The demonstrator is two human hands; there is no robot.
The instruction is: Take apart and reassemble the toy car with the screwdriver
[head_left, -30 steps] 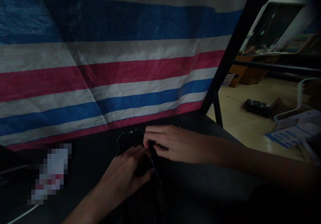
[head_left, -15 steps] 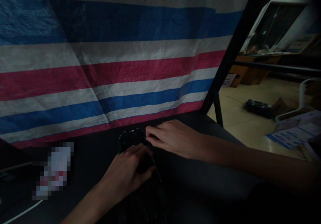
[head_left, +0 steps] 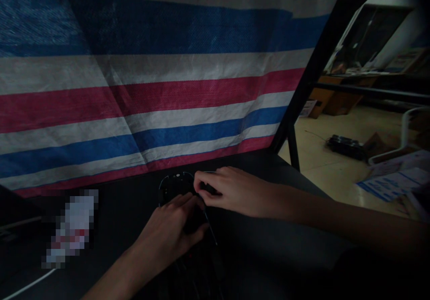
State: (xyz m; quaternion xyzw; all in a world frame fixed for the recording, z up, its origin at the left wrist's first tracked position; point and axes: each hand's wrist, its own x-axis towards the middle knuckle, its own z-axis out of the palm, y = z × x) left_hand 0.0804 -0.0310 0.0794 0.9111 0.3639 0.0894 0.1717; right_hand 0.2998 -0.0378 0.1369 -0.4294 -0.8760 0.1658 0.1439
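A small black device (head_left: 174,185) with a thin pale outline lies on the dark table (head_left: 268,228) in dim light. My left hand (head_left: 171,233) rests over its near part, fingers curled and pressing on it. My right hand (head_left: 228,190) sits at its right edge with thumb and fingers pinched on a small dark part that I cannot make out. A thin dark wire or rod (head_left: 210,228) runs from between the hands toward me.
A red, white and blue striped tarp (head_left: 151,89) hangs right behind the table. A blurred pale object (head_left: 72,228) and a white cable (head_left: 30,284) lie at the left. A black frame post (head_left: 312,67) stands at right, with floor clutter beyond.
My right hand has drawn back a little toward me and curled its fingers into a pinch at the device's edge. The left hand has hardly moved.
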